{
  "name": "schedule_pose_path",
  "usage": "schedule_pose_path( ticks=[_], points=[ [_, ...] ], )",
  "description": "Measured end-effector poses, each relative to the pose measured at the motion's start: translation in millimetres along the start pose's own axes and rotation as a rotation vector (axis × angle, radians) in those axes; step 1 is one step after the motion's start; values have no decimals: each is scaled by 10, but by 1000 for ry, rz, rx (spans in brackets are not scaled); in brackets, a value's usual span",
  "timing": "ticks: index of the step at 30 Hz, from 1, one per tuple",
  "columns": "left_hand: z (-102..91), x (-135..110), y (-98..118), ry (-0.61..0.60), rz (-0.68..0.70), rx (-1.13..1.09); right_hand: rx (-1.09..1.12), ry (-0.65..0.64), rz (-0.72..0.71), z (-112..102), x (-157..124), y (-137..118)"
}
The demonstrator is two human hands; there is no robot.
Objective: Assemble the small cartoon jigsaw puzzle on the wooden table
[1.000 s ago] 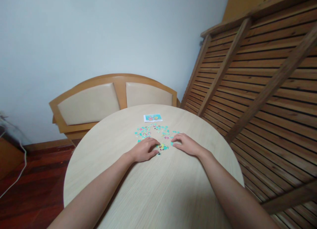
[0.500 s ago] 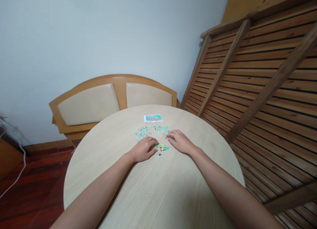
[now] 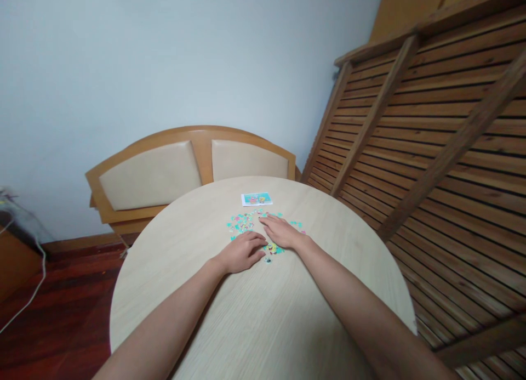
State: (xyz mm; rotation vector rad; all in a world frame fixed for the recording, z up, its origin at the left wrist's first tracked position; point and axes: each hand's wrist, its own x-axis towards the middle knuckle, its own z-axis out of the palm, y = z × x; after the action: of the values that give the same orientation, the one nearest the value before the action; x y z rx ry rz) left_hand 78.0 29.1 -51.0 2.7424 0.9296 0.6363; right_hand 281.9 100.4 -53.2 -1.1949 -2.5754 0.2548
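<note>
Small loose jigsaw puzzle pieces (image 3: 240, 222), mostly turquoise with some pink and yellow, lie scattered on the round table. A joined cluster of puzzle pieces (image 3: 272, 249) with a yellow cartoon figure lies between my hands. My left hand (image 3: 244, 251) rests on the table at the cluster's left edge, its fingers slightly bent and apart. Just beyond the cluster, my right hand (image 3: 281, 232) reaches leftward with its fingers stretched out, low over the table. Whatever is under its palm is hidden. One small puzzle piece (image 3: 268, 260) sits at the cluster's near side.
A picture card (image 3: 257, 199) in the same colours lies flat behind the pieces. The pale round table (image 3: 246, 325) stands before a padded wooden headboard (image 3: 150, 177). A slatted wooden panel (image 3: 444, 149) leans at the right. A white cable (image 3: 39, 281) hangs at the left.
My right hand has moved left across the pieces, and a few turquoise and pink ones now show to its right. My left hand stays beside the cluster. The view has shifted slightly.
</note>
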Motion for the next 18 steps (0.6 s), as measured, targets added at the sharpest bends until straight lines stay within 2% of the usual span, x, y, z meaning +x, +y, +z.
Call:
schedule_pose_path(
  ticks=[7, 12, 18],
  points=[
    [20, -18, -28, 47, -9, -41, 80, 45, -128, -74, -244, -65],
    [-3, -12, 26, 28, 18, -55, 147, 107, -107, -120, -575, -42],
    [-15, 3, 91, -5, 23, -42, 308, 143, -58, -320, -845, 96]
  ],
)
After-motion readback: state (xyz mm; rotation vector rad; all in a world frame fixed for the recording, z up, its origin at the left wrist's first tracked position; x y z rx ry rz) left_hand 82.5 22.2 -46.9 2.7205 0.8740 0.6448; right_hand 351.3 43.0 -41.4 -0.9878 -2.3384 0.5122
